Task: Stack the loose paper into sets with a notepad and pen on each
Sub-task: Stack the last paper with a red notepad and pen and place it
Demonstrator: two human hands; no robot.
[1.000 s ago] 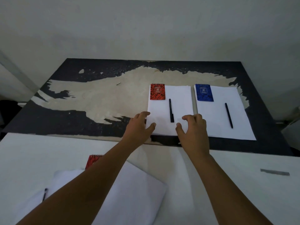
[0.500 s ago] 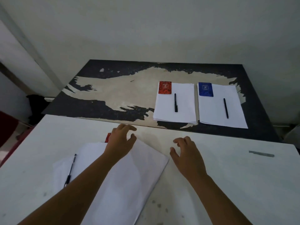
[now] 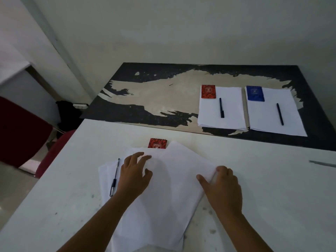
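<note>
A messy pile of loose white paper point(image 3: 171, 188) lies on the near white table. My left hand point(image 3: 134, 175) rests flat on its upper left part with fingers spread. My right hand point(image 3: 221, 186) pinches the pile's right corner between thumb and fingers. A black pen point(image 3: 114, 179) lies on the pile's left edge. A red notepad point(image 3: 157, 143) peeks out behind the pile. On the far dark table sit two finished sets: a paper stack point(image 3: 231, 115) with a red notepad point(image 3: 208, 91) and pen point(image 3: 221, 107), and a paper stack point(image 3: 291, 117) with a blue notepad point(image 3: 255, 93) and pen point(image 3: 280, 114).
The white table point(image 3: 272, 188) butts against the worn black-and-beige table point(image 3: 154, 99) behind it. A grey strip point(image 3: 321, 163) lies at the white table's right edge. A dark red seat point(image 3: 20, 131) stands to the left on the floor.
Both hands pulled back from the middle set on the far table to the near pile. The left hand now lies on the paper and the right hand has taken hold of its right corner.
</note>
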